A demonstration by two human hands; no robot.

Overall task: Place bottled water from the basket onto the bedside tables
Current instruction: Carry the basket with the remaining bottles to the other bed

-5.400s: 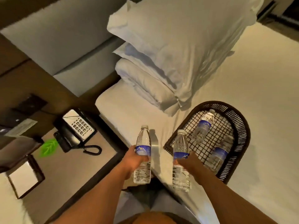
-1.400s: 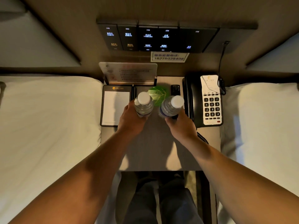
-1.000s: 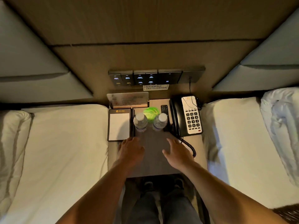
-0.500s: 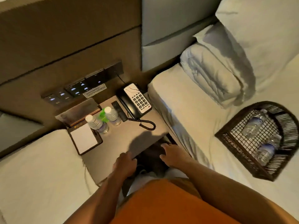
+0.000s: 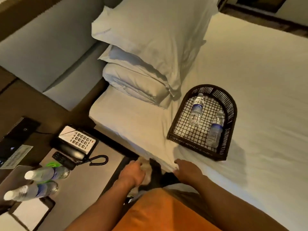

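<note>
Bare hands, both empty, fingers loosely spread: my left hand [image 5: 132,172] low centre, my right hand [image 5: 186,170] at bed [image 5: 250,80] edge. Two bottles [image 5: 44,173] upright on surface [image 5: 86,185], lower left. Two more bottles [image 5: 197,110] lying in basket [image 5: 230,104] on bed, centre right. Risk: soft mattress, basket tips when reached into; bottles roll.

dim warm light | soft shadows beside pillows [image 5: 150,52] and basket [image 5: 228,104] | wide-angle edge stretching | slight blur
</note>
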